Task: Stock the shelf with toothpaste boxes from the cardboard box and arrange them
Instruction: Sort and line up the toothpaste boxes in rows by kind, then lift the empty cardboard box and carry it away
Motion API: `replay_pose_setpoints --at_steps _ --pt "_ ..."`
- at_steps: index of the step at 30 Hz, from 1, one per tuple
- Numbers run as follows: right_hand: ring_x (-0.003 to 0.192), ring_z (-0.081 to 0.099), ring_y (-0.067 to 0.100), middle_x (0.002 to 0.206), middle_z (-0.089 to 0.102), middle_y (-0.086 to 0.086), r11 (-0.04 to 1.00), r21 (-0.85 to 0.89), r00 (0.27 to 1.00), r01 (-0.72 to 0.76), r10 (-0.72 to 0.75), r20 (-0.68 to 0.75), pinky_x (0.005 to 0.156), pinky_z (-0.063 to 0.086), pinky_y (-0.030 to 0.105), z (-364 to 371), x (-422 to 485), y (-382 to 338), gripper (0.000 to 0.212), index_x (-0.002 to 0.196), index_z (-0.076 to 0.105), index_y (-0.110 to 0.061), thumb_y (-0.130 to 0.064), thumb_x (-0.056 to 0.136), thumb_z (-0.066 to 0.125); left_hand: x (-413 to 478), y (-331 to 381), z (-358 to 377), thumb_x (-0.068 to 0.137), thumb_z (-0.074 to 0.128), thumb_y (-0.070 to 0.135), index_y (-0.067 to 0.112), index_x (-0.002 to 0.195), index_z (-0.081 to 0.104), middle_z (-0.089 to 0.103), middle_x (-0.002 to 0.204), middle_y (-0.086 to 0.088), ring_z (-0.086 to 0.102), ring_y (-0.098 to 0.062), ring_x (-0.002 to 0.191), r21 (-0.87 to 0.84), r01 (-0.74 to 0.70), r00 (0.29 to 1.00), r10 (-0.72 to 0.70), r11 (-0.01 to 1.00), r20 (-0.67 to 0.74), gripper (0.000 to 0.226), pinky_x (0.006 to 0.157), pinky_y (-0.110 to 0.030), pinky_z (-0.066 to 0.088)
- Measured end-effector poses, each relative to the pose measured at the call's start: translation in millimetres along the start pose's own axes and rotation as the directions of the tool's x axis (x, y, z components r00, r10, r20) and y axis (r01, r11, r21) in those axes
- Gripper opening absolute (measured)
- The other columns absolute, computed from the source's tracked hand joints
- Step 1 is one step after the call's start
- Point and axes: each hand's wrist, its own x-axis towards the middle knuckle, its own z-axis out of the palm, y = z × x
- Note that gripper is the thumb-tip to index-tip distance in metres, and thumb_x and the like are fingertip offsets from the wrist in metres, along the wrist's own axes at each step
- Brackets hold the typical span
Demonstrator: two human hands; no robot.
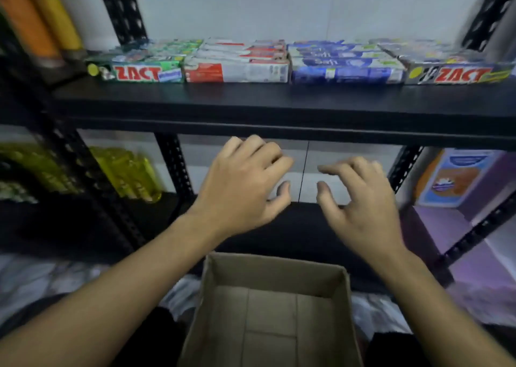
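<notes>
Cardboard box (279, 274) nearest, below and behind both wrists, mouth open upward. The part of its floor I can see is bare, with no toothpaste showing. Its near end runs out of view, so cannot vouch for that.

Left hand (240, 188) and right hand (363, 199) hover side by side beyond the box's far rim, palms down, a gap between them. Fingers (276, 165) on both are loosely curled and spread, thumbs apart from the rest, clamped on nothing.

Lower shelf (304, 227) is dark, just under and beyond the fingertips. No task item on the part in view.

Upper shelf (279, 104) sits above and beyond the fingers, not touched. Toothpaste boxes (237, 72) lie flat along it in four groups butted side to side: green ZACT boxes (139, 73) up-left of the left fingers, red-and-white in the middle, blue boxes (346, 74) above the right fingers, grey ZACT boxes (460, 74) far right. Blurred, so count uncertain.

Judgement: stocking looks done or nearly so. What is left, if anything, is squaring the fronts.
</notes>
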Motion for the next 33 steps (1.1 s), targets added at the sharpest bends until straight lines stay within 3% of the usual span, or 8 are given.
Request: replay_pose_setpoints --at_steps 5,13,17,20,22,24,27,33 --pt "0.103 0.049 0.019 0.111 0.057 -0.003 0.989 -0.05 0.924 -0.136 0.145 0.353 0.079 0.049 0.035 57.7 -73.5 14.9 0.035 0.122 0.063 -0.019 -0.031 0.09 0.064 -87.9 -1.5 46.1 0.089 0.053 0.039 0.016 0.119 0.064 0.063 0.108 -0.002 0.055 -0.025 0.097 -0.011 0.132 0.919 -0.118 0.991 0.376 0.039 0.08 -0.039 0.039" --pt "0.123 0.042 0.04 0.148 0.034 0.016 0.861 -0.396 0.479 -0.318 0.506 0.717 0.097 0.045 0.045 103.8 -215.3 64.2 0.065 0.144 0.043 -0.017 -0.036 0.086 0.066 -240.4 7.3 124.8 0.089 0.055 0.049 0.018 0.15 0.026 0.02 0.16 -0.003 0.038 -0.031 0.13 0.13 0.464 0.387 -0.332 0.877 0.86 0.074 0.101 -0.043 0.039" --pt "0.113 0.054 0.042 0.144 0.041 0.028 0.809 -0.433 0.304 -0.397 0.561 0.77 0.088 0.048 0.038 107.4 -279.7 95.4 0.079 0.155 0.014 -0.026 -0.031 0.09 0.059 -310.9 16.1 138.0 0.082 0.072 0.043 0.016 0.157 0.004 -0.001 0.165 -0.006 0.025 -0.03 0.146 0.153 0.866 0.095 -0.456 0.476 0.885 0.105 0.111 -0.039 0.034" --pt "0.084 0.058 0.036 0.137 0.047 0.028 0.692 -0.418 0.187 -0.589 0.62 0.762 0.069 0.042 0.035 108.2 -286.3 91.4 0.091 0.155 -0.003 -0.024 -0.021 0.092 0.062 -329.1 20.8 143.2 0.08 0.078 0.035 0.01 0.157 0.007 0.036 0.153 -0.006 0.041 -0.028 0.137 0.211 0.963 -0.13 -0.398 0.167 0.908 0.108 0.097 -0.029 0.041" --pt "0.085 0.059 0.04 0.134 0.052 0.027 0.654 -0.395 0.23 -0.645 0.659 0.716 0.066 0.036 0.035 104.9 -288.4 90.8 0.087 0.156 0.002 -0.019 -0.023 0.091 0.059 -334.2 22.0 145.0 0.069 0.079 0.047 0.018 0.15 0.032 0.056 0.138 -0.001 0.055 -0.027 0.123 0.192 0.976 -0.145 -0.347 0.105 0.927 0.098 0.095 -0.033 0.048" --pt "0.105 0.058 0.046 0.149 0.039 0.024 0.62 -0.428 0.173 -0.658 0.677 0.715 0.072 0.039 0.038 101.2 -292.5 94.3 0.087 0.155 -0.004 -0.019 -0.025 0.092 0.056 -354.3 22.1 155.2 0.057 0.071 0.061 0.028 0.138 0.049 0.063 0.129 0.001 0.06 -0.025 0.117 0.144 0.986 -0.109 -0.344 0.079 0.932 0.09 0.097 -0.041 0.05" --pt "0.123 0.051 0.042 0.158 0.026 0.018 0.632 -0.48 0.065 -0.609 0.643 0.763 0.08 0.039 0.036 100.5 -297.3 95.6 0.083 0.154 -0.009 -0.018 -0.019 0.097 0.051 -361.7 22.3 151.2 0.069 0.068 0.038 0.022 0.13 0.056 0.065 0.125 -0.007 0.06 -0.03 0.116 0.138 0.989 -0.111 -0.367 0.048 0.924 0.064 0.1 -0.042 0.049" --pt "0.097 0.062 0.044 0.115 0.065 0.027 0.609 -0.477 0.085 -0.633 0.668 0.74 0.074 0.04 0.034 95.1 -278.0 88.6 0.076 0.157 0.006 -0.025 -0.033 0.092 0.044 -347.7 18.7 131.2 0.07 0.047 0.021 0.031 0.135 0.058 0.071 0.116 -0.005 0.064 -0.029 0.108 0.127 0.984 -0.055 -0.467 0.125 0.883 0.066 0.091 -0.039 0.053"
